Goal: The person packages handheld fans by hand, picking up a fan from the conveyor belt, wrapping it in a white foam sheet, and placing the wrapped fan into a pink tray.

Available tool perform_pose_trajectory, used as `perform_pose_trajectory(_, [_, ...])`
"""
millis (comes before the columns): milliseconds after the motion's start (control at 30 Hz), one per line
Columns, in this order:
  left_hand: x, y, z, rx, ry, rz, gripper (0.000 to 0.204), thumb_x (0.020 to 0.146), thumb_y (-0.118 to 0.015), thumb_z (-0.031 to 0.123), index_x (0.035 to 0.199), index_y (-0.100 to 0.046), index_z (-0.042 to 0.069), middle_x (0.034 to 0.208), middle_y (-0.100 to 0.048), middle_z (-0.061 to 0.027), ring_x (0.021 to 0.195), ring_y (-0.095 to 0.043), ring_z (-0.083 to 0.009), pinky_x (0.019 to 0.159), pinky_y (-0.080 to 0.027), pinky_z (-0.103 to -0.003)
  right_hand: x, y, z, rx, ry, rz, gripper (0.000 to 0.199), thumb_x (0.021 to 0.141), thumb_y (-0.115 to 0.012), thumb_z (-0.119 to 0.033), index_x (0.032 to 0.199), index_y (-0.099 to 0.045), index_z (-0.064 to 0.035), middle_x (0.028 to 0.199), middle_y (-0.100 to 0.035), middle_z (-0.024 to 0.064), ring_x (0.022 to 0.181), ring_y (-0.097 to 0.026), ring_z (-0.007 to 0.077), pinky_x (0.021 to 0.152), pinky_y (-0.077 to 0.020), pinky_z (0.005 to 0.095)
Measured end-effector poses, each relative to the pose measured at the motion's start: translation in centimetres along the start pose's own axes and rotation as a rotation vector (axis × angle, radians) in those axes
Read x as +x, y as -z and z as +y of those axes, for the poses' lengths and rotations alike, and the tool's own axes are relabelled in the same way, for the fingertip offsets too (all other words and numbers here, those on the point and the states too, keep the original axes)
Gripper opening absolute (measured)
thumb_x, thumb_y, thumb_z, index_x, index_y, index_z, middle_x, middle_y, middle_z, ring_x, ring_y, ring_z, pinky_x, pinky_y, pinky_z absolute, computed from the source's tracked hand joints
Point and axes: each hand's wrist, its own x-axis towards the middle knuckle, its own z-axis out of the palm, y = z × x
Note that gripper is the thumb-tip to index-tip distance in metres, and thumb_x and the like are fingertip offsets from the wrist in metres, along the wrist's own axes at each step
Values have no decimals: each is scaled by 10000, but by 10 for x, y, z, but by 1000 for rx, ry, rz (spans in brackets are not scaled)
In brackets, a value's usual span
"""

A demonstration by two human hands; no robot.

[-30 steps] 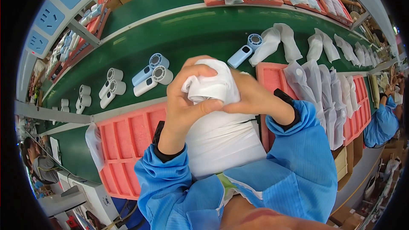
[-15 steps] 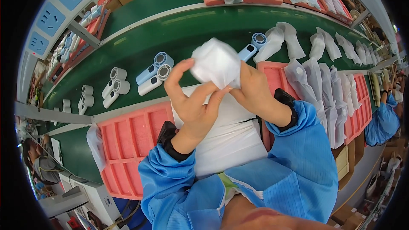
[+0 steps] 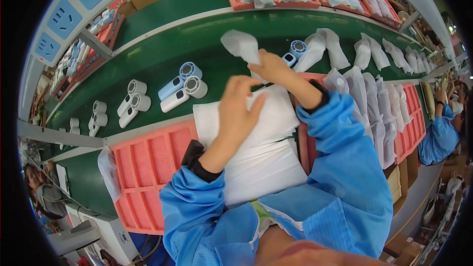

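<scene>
My right hand (image 3: 275, 69) grips a handheld fan in a translucent white bag (image 3: 240, 44) by its lower part, over the green belt. The bag's wide end points up and to the left. Just below and left of it, my left hand (image 3: 235, 116) holds nothing, its fingers apart and slightly blurred. Under my hands lies a stack of flat white bags (image 3: 263, 165). A bare blue handheld fan (image 3: 297, 48) sits on the belt beyond my right hand, partly hidden by it. Left of the stack, a blue fan (image 3: 188, 71) and a white fan (image 3: 194, 87) lie side by side.
A pink compartment tray (image 3: 143, 150) lies at left; a second pink tray (image 3: 411, 113) at right carries several bagged fans. More fans and bagged fans line the green belt (image 3: 221, 69). Full trays (image 3: 315, 4) stand on the far shelf. A co-worker's blue sleeve (image 3: 438, 140) shows at far right.
My left hand has let go of the bagged fan and dropped back toward me. My right hand now holds it alone, farther away and tipped so its length shows.
</scene>
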Motion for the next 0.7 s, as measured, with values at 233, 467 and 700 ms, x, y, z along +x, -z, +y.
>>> perform_pose_trajectory(233, [-26,-44,-20,371,-139,-219,366,704,-793,250,952,-600,62,892,-521,-96,826,-585,-259,667,-475,-367,17,-4,22,-440,-44,60,378,809,-639,-260,1066,-616,15,1146,-589,215,1035,-596,392,890,-506,453])
perform_pose_trajectory(467, [-30,-50,-25,458,-200,-201,305,708,-778,250,881,-596,78,887,-521,-75,826,-565,-245,675,-467,-364,15,69,79,-784,-160,131,451,686,-684,-104,1134,-646,-64,1183,-588,169,1094,-571,388,876,-516,462])
perform_pose_trajectory(700, [-28,-49,-24,445,-218,-189,247,742,-740,247,877,-604,92,876,-515,-69,805,-554,-237,684,-461,-353,5,95,90,-580,-117,83,550,586,-767,-122,1122,-656,-63,1052,-632,175,979,-636,365,823,-531,408])
